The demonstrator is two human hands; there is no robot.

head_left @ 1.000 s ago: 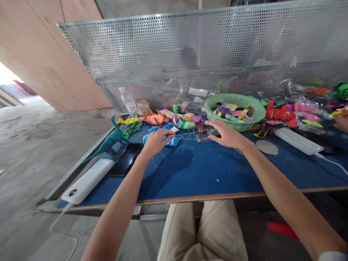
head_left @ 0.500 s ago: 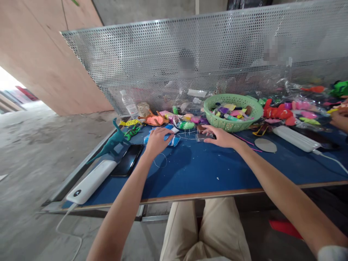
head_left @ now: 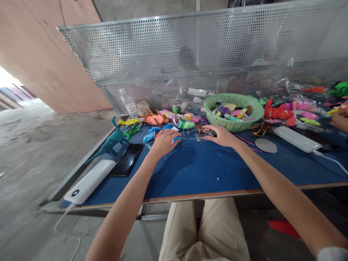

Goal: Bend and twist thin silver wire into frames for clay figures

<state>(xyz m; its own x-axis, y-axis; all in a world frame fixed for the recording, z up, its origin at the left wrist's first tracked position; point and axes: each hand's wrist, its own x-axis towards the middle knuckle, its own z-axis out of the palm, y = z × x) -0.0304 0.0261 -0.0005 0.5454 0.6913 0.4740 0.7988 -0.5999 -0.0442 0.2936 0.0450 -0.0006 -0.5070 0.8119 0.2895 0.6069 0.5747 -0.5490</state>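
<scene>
My left hand reaches over the back half of the blue tabletop, palm down with its fingers stretched out. Beneath and beside it are blue pieces that look like plastic toy parts. My right hand is held apart from it, thumb and fingers spread, near a small clear packet and a brown piece. Thin pale thread runs across the gap between the hands; whether either hand touches it I cannot tell. A loose loop of it lies near my left wrist.
A green basket of small colourful items stands behind my right hand. At left are a teal dinosaur, a black phone and a white power bank. A perforated metal panel borders the back. Another person's hand shows at far right.
My left hand has shifted slightly right and down, its fingers now flatter and stretched toward the right. More blue pieces show at its left. My right hand has barely moved.
</scene>
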